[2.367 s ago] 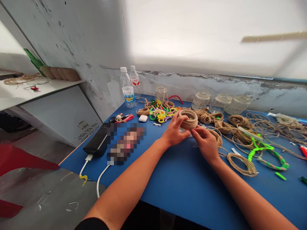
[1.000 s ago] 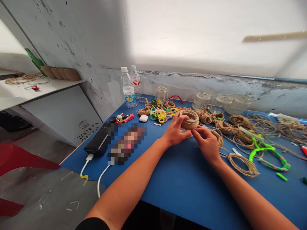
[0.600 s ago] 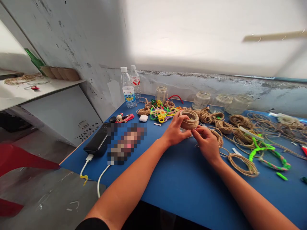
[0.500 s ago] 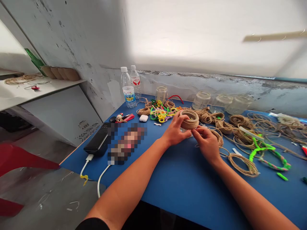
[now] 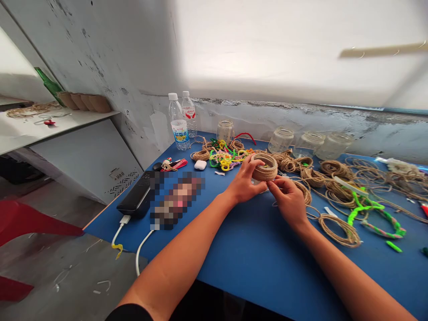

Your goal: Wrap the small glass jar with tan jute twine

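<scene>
My left hand is wrapped round the side of a glass jar, whose neck and upper part are wound with jute twine. The jar is held tilted, with its open mouth facing up and towards me. At its lower right edge, the thumb and fingers of my right hand pinch the twine, mostly hidden by the fingertips. Loose twine coils lie just behind and right of my right hand.
Several clear jars and two bottles stand along the back. Colourful pipe cleaners, a white earphone case, keys and a black power bank lie left. A green pipe-cleaner loop and twine bundles lie right.
</scene>
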`<act>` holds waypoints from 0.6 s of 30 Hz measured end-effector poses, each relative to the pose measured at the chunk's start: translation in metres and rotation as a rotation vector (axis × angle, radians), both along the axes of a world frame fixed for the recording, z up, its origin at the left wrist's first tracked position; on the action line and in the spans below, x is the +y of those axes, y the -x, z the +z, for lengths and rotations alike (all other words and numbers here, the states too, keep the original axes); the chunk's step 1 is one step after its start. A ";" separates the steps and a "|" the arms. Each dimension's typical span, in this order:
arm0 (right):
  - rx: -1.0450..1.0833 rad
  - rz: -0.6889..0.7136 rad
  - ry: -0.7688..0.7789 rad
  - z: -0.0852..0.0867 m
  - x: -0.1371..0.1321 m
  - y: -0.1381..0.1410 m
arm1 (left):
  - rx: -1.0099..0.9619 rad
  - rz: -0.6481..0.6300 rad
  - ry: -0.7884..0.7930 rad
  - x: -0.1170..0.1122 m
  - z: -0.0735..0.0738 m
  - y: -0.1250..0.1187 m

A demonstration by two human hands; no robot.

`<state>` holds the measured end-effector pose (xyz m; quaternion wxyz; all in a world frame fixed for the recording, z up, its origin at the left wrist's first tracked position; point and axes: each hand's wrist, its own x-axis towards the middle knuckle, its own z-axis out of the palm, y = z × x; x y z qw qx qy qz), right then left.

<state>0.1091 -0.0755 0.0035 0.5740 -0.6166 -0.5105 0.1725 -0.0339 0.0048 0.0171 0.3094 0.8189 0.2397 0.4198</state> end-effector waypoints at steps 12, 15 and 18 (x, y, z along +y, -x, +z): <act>0.023 0.022 -0.006 -0.001 0.001 -0.001 | 0.019 0.012 0.002 0.000 0.001 0.000; 0.034 0.025 -0.005 -0.001 0.002 -0.002 | 0.014 0.010 -0.001 0.000 0.000 0.000; 0.026 0.019 -0.010 -0.001 0.002 -0.002 | 0.005 0.004 -0.010 0.000 0.000 0.000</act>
